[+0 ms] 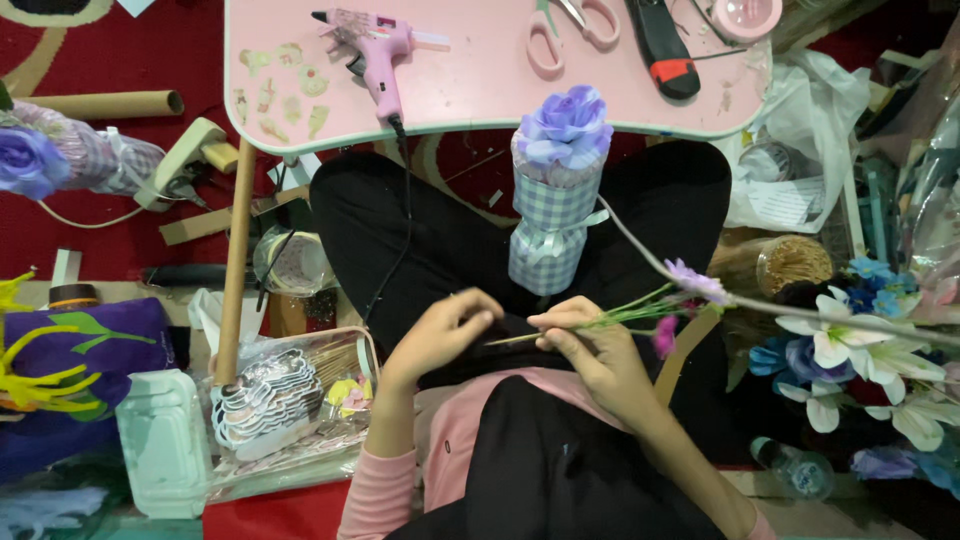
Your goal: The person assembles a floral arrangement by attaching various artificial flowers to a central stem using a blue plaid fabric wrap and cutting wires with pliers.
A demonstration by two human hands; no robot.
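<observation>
My right hand (590,350) pinches the green stem of a small artificial flower sprig (655,305), whose purple and pink blooms point right. My left hand (440,335) hovers just left of the stem's cut end, fingers curled, thumb and forefinger close together; whether it touches the stem I cannot tell. Between my knees stands a small bouquet (558,190): a purple rose on top, wrapped in lilac checked fabric with a ribbon. Both hands are over my lap, in black trousers and pink sleeves.
A pink low table (480,85) ahead carries a pink glue gun (375,55), pink scissors (565,25) and a black-and-red cutter (662,45). White and blue artificial flowers (860,350) lie right. A cardboard tube (235,270), bags of cut-outs (285,400) and wooden sticks lie left.
</observation>
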